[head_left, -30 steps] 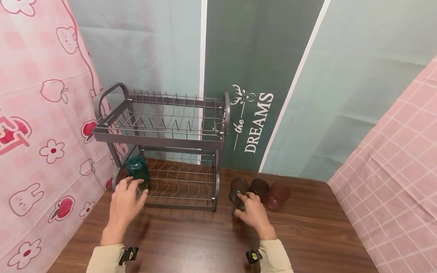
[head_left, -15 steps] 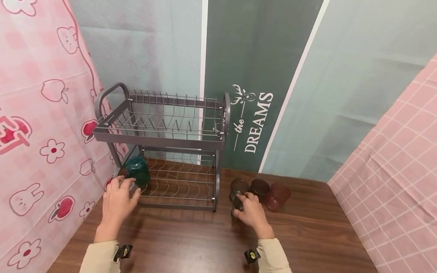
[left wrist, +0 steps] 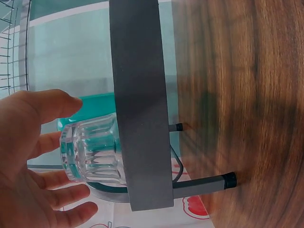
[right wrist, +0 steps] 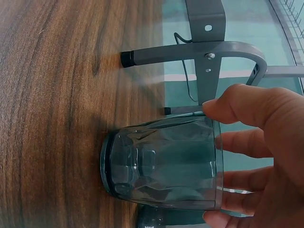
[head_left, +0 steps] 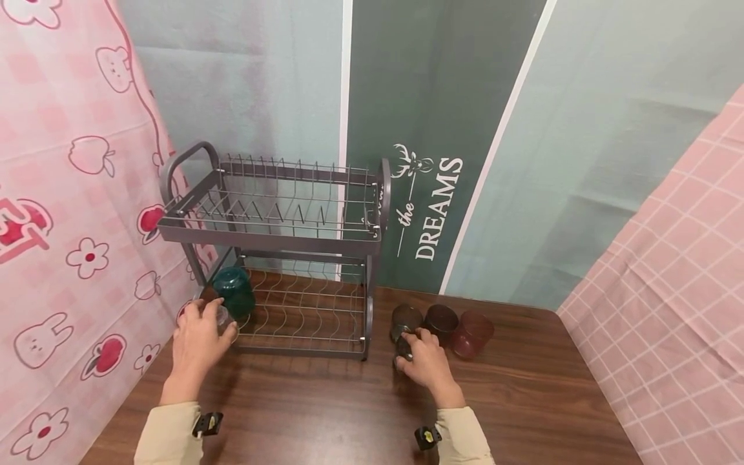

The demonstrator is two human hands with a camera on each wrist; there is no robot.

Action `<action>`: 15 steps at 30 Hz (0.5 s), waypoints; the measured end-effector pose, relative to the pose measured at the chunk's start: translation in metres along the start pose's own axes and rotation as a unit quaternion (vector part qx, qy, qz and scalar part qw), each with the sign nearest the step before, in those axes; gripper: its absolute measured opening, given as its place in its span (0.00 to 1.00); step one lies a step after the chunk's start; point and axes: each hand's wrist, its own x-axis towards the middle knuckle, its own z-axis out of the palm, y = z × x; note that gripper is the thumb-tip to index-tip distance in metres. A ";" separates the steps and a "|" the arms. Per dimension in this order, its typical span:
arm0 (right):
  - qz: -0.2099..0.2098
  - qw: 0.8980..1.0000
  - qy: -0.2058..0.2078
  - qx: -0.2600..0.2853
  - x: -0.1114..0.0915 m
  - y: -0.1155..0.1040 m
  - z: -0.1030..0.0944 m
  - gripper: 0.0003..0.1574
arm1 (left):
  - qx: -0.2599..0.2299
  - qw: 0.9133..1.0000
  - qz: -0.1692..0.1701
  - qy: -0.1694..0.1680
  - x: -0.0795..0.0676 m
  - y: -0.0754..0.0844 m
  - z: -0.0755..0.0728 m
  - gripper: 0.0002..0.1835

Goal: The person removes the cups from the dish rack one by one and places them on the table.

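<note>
My left hand (head_left: 200,339) is around a clear faceted glass (left wrist: 97,149), its fingers spread and loosely bent. The thumb stands apart from the glass in the left wrist view. That glass is upside down on the lower tier of a grey two-tier dish rack (head_left: 270,242), at its front left corner. Just behind it sits a teal glass (head_left: 234,292), also upside down. My right hand (head_left: 429,361) grips a smoky blue-grey glass (right wrist: 161,164) by its rim, thumb on one side and fingers on the other. This glass stands upright on the wooden table.
Behind the right hand stand a grey glass (head_left: 407,318), a dark brown glass (head_left: 442,320) and a reddish glass (head_left: 473,334). The rack's upper tier (head_left: 290,203) has wire plate slots. Pink cloths flank the table, and a green curtain (head_left: 401,97) hangs behind it.
My left hand has shifted left and slightly down at the rack's corner, with the clear glass beside the teal one. The right hand stays at its glass, nearly still.
</note>
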 end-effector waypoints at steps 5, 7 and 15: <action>0.006 1.000 -0.009 0.005 0.000 -0.001 -0.001 0.30 | -0.002 1.000 -0.010 -0.007 0.003 -0.003 0.002 0.27; 0.009 1.000 -0.013 0.009 0.000 -0.001 -0.001 0.30 | -0.003 1.000 -0.014 -0.013 0.003 -0.004 0.002 0.27; 0.015 1.000 -0.007 0.017 0.000 -0.001 0.000 0.30 | -0.021 0.999 -0.018 -0.024 0.002 -0.007 0.005 0.25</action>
